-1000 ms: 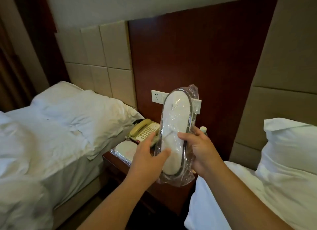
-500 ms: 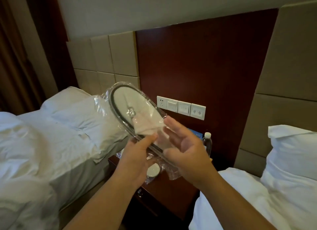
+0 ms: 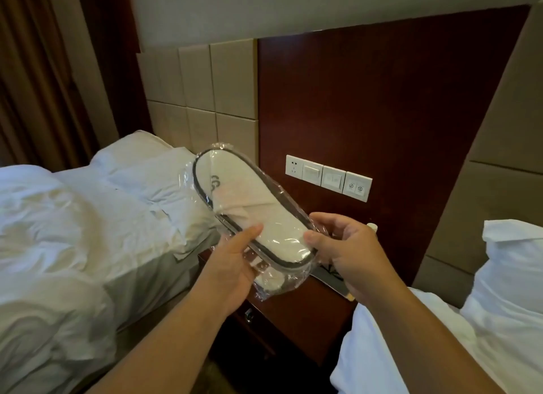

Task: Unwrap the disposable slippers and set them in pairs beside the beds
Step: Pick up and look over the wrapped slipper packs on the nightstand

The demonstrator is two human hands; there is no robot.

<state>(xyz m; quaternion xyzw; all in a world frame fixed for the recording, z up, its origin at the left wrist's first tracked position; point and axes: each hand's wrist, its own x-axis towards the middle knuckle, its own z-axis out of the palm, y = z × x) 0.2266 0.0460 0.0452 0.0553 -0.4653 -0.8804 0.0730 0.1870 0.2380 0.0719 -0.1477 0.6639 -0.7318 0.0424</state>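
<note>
- A rumpled white bed (image 3: 73, 232) is seen left of the left grip (image 3: 232, 264).
- The left grip is curled round the pack's near edge, thumb on top.
- The wrapped slippers (image 3: 249, 205) are held between both grips, above the bench (image 3: 308, 314), toe end tilted up-left.
- The heel end is pinched by the right grip (image 3: 346, 252).
- A white pillow (image 3: 514, 276) lies right of it.

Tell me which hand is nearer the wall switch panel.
Right. The right hand sits just below the switch panel; the left hand is farther off, lower and to its left. Both grip the wrapped slippers.
</note>
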